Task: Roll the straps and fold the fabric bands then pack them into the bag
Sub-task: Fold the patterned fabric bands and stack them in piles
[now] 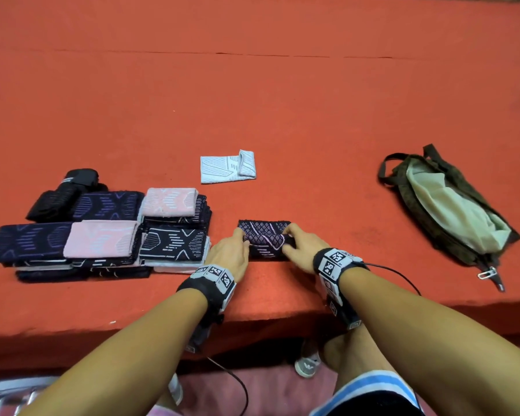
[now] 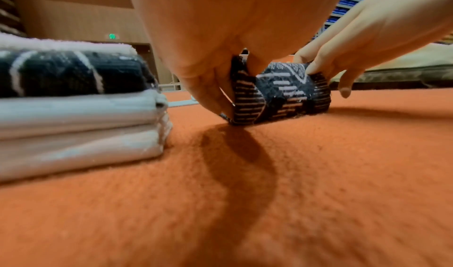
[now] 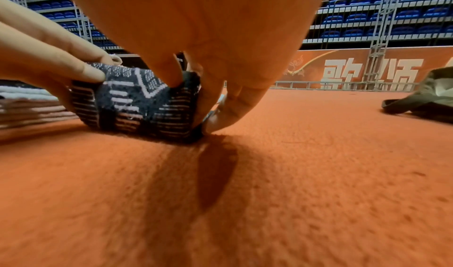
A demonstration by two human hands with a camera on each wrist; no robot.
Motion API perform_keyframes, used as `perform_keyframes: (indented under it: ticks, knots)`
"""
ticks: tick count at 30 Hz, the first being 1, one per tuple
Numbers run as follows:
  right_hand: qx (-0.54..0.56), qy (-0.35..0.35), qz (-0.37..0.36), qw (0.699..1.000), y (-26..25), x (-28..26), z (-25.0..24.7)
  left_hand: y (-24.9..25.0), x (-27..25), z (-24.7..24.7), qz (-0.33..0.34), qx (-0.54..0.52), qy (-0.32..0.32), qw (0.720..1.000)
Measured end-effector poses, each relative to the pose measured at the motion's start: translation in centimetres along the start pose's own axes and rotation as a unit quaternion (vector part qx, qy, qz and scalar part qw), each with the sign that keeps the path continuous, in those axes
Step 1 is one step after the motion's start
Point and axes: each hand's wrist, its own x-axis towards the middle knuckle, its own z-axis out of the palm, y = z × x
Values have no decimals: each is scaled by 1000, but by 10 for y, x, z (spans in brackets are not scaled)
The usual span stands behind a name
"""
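Observation:
A dark fabric band [image 1: 265, 239] with a pale pattern lies partly folded on the red carpet near its front edge. My left hand [image 1: 232, 250] pinches its left end [image 2: 241, 89] between thumb and fingers. My right hand [image 1: 301, 246] pinches its right end [image 3: 186, 96] the same way. The near part of the band [image 3: 132, 104] is lifted over the far part. An olive bag [image 1: 451, 210] lies unzipped at the right, its pale lining showing.
Stacks of folded dark, pink and white bands [image 1: 102, 235] sit at the left, close to my left hand, with black rolled straps [image 1: 63, 193] behind them. One white folded band [image 1: 228, 167] lies alone further back. The carpeted platform's edge [image 1: 252, 319] runs just below my wrists.

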Motion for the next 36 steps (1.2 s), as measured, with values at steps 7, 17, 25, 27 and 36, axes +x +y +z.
perform_keyframes:
  ticks: [7, 17, 25, 27, 36]
  knots:
    - [40, 37, 39, 998, 10, 7, 8, 4, 2, 9, -122, -111, 25, 986]
    - [-44, 67, 70, 994, 7, 32, 8, 6, 14, 18, -174, -33, 14, 984]
    - [-51, 75, 98, 991, 3, 44, 9, 14, 27, 16, -216, 17, -13, 976]
    - [-67, 75, 94, 990, -1, 45, 9, 16, 27, 18, -223, 25, -5, 974]
    - [78, 75, 139, 984, -9, 43, 7, 27, 28, 21, -268, -71, 39, 960]
